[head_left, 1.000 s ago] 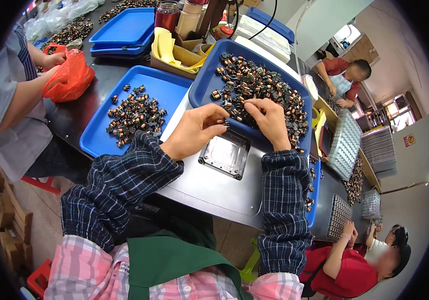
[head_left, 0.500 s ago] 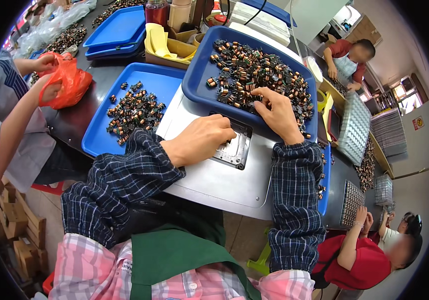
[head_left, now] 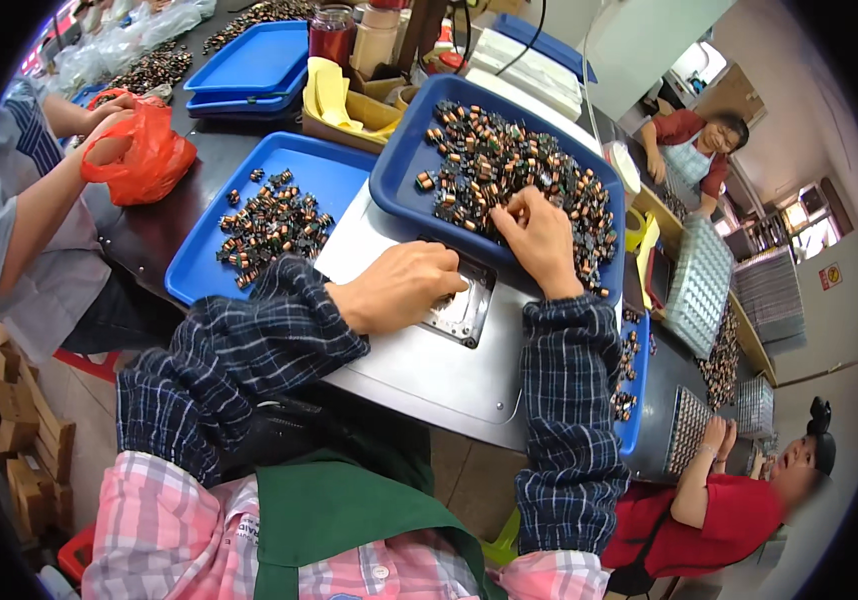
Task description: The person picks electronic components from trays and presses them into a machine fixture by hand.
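My left hand [head_left: 404,285] rests curled over a square metal fixture [head_left: 464,312] set in a grey machine top [head_left: 429,375]. Its fingertips press down on the fixture's near-left part, closed on a small dark coil part that is mostly hidden. My right hand [head_left: 541,240] reaches into a tilted blue tray [head_left: 397,190] just behind the fixture. Thumb and fingers pinch a coil part in the heap of small copper-wound coils [head_left: 509,160] filling that tray.
A second blue tray [head_left: 339,165] to the left holds a smaller pile of coils [head_left: 269,225]. A person at the far left handles a red bag [head_left: 139,150]. Stacked blue trays [head_left: 254,65] and a yellow-lined box [head_left: 349,100] stand behind. Grid trays [head_left: 694,285] and two other workers are on the right.
My left hand came back from the tray's edge down onto the metal fixture and stays there. My right hand shifted a little within the coil heap.
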